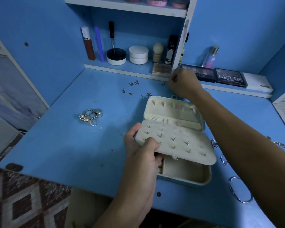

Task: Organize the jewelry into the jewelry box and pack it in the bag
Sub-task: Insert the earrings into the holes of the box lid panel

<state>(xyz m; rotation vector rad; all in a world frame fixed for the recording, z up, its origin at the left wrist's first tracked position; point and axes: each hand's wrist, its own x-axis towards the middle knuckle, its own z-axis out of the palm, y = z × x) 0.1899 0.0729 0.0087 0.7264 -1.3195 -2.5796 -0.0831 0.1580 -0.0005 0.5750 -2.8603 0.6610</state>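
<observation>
- Head camera looks down on a blue desk [59, 145] where the left hand [141, 148] grips the cream earring panel [176, 142] of an open jewelry box [186, 176], thumb on top of the panel's near-left corner and fingers curled beneath it.
- That panel is tilted up above the box's lower tray, with several stud posts poking through it to the right of the thumb.
- Beyond the held panel, the box's lid [173, 111] stands open, showing its padded cream lining.
- Right hand [183, 83] reaches past the lid toward the back of the desk, fingers curled in; whether they pinch anything, I cannot tell.
- Loose stud earrings [135, 89] lie scattered just left of that right hand.
- A pile of rings [90, 116] sits well to the left of the gripped panel.
- A bangle [238, 190] and small silver pieces [214, 143] lie right of the box, beside the right forearm.
</observation>
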